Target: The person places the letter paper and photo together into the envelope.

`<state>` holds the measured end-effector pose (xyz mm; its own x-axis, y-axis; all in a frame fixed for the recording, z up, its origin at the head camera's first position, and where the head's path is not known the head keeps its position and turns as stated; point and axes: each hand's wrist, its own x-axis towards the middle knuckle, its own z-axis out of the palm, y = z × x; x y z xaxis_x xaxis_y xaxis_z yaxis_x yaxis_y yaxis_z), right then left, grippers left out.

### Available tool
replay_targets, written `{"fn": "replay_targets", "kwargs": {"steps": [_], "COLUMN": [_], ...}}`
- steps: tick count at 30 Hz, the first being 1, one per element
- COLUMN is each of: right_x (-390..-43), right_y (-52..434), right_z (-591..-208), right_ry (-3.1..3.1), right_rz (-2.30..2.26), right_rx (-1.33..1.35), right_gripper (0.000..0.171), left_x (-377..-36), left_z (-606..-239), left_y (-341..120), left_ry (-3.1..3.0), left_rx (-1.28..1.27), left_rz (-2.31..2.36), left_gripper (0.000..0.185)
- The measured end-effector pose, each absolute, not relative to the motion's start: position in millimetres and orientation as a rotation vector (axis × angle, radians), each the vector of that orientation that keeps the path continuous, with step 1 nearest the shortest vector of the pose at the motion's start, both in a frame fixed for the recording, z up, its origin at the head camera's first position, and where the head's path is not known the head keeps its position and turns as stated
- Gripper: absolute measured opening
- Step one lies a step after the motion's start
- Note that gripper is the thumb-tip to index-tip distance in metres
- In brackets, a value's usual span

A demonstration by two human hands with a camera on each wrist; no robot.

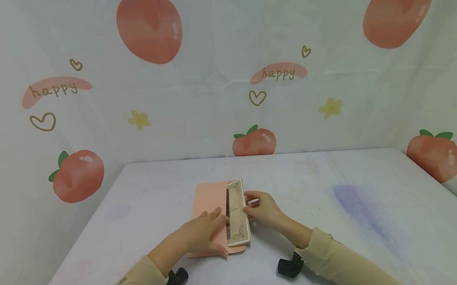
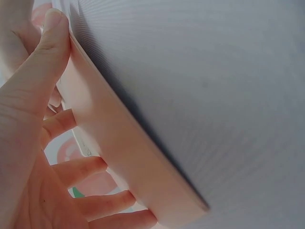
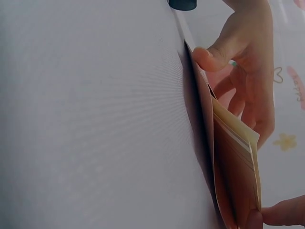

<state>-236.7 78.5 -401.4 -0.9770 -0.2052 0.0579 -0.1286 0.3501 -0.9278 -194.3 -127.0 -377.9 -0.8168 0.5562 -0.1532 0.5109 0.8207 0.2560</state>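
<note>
A flat peach-pink paper sleeve, like an envelope, lies mid-table in the head view. From its right side projects a cream card with an ornate printed border, and a dark strip shows between the two. My left hand rests on the pink cover with its fingers spread and fairly straight; the left wrist view shows fingertips touching the pink surface. My right hand pinches the card's right edge. In the right wrist view, layered cream edges stand raised from the pink sheet, and only right fingertips show.
The white table carries a bluish-purple smudge on the right. Black devices sit under both wrists. Behind the table hangs a white curtain printed with peaches, hearts and flowers.
</note>
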Motion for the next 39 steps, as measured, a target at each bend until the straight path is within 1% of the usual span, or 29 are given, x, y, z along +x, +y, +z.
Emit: {"fn": "replay_targets", "kwargs": {"steps": [16,29,39], "right_x": [-235.8,-238.4,-237.5], "right_y": [74.4,70.6,68.4], "right_z": [-401.1,-404.3,-402.3], "right_ry": [2.593,2.618,2.614], "right_rz": [-1.658,-1.631,-1.626], "right_rx": [-0.404,-0.383,-0.425], "right_gripper": [0.046,0.049,0.05], "left_x": [-194.9,-195.3,-194.6], "left_z": [-377.5,-377.8,-376.6], "left_y": [-127.3,-127.6,-127.7], "left_ry": [2.776,2.779,2.772], "left_rx": [0.824,0.84,0.828], "left_rz": [0.315,0.3,0.309], "left_gripper": [0.075,0.076,0.076]}}
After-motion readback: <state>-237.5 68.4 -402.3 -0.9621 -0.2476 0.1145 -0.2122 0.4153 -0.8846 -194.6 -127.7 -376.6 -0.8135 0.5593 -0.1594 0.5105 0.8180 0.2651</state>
